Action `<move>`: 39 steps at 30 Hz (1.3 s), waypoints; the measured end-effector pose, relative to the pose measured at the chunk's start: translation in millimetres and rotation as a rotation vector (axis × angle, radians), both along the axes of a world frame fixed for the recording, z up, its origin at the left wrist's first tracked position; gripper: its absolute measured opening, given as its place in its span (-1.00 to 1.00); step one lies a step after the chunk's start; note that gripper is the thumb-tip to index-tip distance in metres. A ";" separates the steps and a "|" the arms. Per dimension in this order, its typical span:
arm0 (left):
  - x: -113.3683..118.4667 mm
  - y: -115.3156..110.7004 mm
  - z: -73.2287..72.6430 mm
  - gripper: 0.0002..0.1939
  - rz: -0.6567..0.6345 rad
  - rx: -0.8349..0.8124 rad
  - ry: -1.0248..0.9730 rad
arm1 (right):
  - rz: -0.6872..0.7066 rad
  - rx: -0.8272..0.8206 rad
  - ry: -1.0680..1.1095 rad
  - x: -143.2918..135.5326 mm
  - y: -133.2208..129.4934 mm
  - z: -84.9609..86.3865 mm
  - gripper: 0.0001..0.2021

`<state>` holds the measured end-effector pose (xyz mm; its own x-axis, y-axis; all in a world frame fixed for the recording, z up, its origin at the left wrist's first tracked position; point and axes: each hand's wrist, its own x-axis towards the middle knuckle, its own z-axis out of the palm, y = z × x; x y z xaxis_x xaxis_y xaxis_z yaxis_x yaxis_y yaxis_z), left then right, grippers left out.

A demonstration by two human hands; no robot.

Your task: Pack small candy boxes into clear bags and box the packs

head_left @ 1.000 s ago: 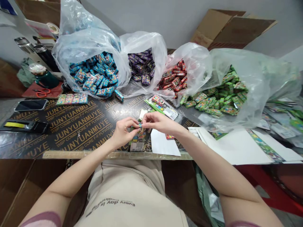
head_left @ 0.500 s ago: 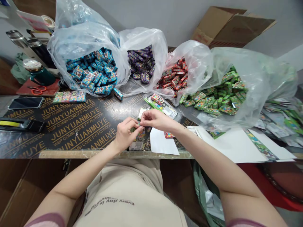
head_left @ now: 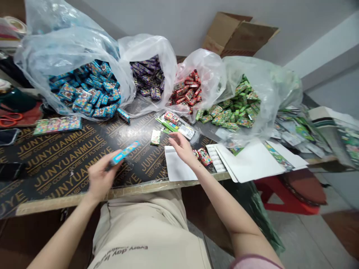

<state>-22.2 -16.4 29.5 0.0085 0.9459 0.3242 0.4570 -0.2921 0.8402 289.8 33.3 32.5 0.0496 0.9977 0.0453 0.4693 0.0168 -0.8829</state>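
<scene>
My left hand [head_left: 101, 173] is closed around a flat packet with a bright blue printed edge [head_left: 125, 152], held tilted above the dark plywood table. What the packet contains is not visible. My right hand [head_left: 181, 148] has its fingers apart and hovers over a white sheet of paper [head_left: 179, 166], with nothing seen in it. Just left of that hand lies a small green and white box [head_left: 155, 137]. Behind it, a small red box [head_left: 171, 117] rests on a green printed packet [head_left: 166, 125]. Small red and black boxes [head_left: 204, 156] lie partly behind my right wrist.
Clear plastic bags spill small blue boxes [head_left: 95, 93], purple boxes [head_left: 148, 76], red boxes [head_left: 187, 91] and green boxes [head_left: 235, 110] along the back. A row of colourful boxes [head_left: 58, 125], scissors [head_left: 10, 118] and a phone [head_left: 8, 136] lie left; white sheets [head_left: 252, 160] lie right.
My hands, together at a small item before, have separated. The left has moved left and now holds the blue-edged packet; the right has opened. The view has turned right.
</scene>
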 end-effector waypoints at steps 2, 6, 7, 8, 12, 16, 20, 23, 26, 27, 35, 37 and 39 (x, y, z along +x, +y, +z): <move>-47.4 8.0 -11.6 -0.64 0.019 0.147 0.280 | -0.104 0.079 -0.372 35.5 2.2 -16.3 -0.66; -122.3 26.8 -44.9 -0.59 0.086 0.209 0.689 | -0.194 0.014 -0.689 99.2 11.7 -46.3 -0.50; -134.5 30.3 -47.7 -0.59 0.097 0.208 0.738 | -0.168 0.003 -0.722 109.7 15.4 -52.9 -0.44; -144.8 34.3 -47.2 -0.59 0.099 0.199 0.777 | -0.150 -0.008 -0.764 117.6 20.1 -59.4 -0.40; -180.3 69.2 -24.5 -0.60 0.216 0.169 0.887 | -0.064 -0.009 -0.920 129.9 47.5 -84.4 -0.34; -206.4 120.8 -7.0 -0.54 0.288 0.010 0.931 | 0.092 0.160 -0.931 123.6 65.6 -93.6 -0.54; -202.9 158.7 -17.8 -0.52 0.215 -0.115 0.920 | 0.173 0.360 -0.984 114.4 64.3 -91.2 -0.57; -199.5 172.7 -31.7 -0.54 0.166 -0.138 0.892 | 0.205 0.341 -1.001 115.8 62.4 -86.1 -0.69; -204.7 174.6 -36.5 -0.53 0.150 -0.161 0.842 | 0.219 0.284 -1.055 121.6 57.7 -65.9 -0.77; -205.0 173.1 -35.6 -0.52 0.150 -0.167 0.831 | 0.201 0.292 -1.076 121.7 54.4 -54.9 -0.76; -40.0 107.6 -17.4 -0.03 -0.044 -0.236 -0.189 | 0.100 0.528 -0.925 -1.1 -4.4 12.0 -0.65; 22.0 80.2 -13.3 0.10 -0.258 -0.423 -0.572 | 0.271 0.518 -0.768 -53.4 -23.6 7.7 -0.61; 62.8 60.4 -9.5 -0.11 -0.231 -0.538 -0.844 | 0.411 0.487 -0.601 -93.0 -40.9 2.8 -0.59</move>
<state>40.6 44.0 20.0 0.1745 0.9720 -0.1571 -0.3634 0.2119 0.9072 196.8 -7.6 35.2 -0.4789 0.7943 0.3740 0.7269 0.5976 -0.3384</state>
